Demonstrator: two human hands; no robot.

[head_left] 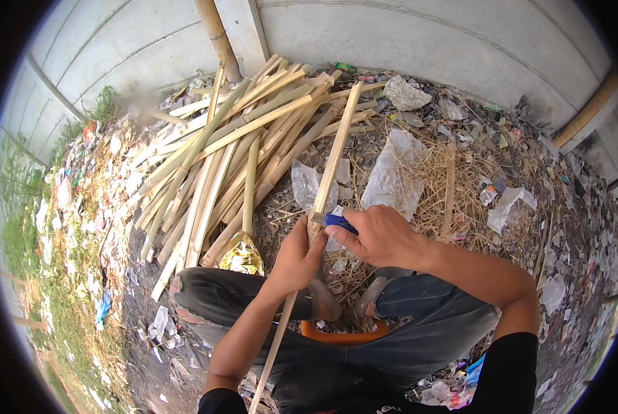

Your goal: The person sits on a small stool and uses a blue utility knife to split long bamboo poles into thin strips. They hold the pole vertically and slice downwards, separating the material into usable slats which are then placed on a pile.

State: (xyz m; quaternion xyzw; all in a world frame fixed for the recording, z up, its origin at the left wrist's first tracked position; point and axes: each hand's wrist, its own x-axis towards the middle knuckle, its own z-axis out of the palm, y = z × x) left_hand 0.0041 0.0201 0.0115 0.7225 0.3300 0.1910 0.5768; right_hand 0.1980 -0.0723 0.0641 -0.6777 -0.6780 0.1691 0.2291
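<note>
A long split bamboo strip (337,155) runs slantwise between my knees, its far end pointing toward the wall. My left hand (296,257) is wrapped round it near the middle, and the lower part passes under my left forearm. In my right hand (385,236) is a knife with a blue handle (339,221). Its short blade lies against the strip just beyond my left fingers; the exact edge is too small to make out. Beside my left knee lies a crumpled gold foil wrapper (243,257).
Many bamboo strips (233,145) lie piled ahead to the left, by a bamboo pole (218,34) and a concrete wall (419,41). A rock (406,94), plastic sheet (394,172) and dry straw (430,196) cover the littered ground. Something orange (345,336) shows between my legs.
</note>
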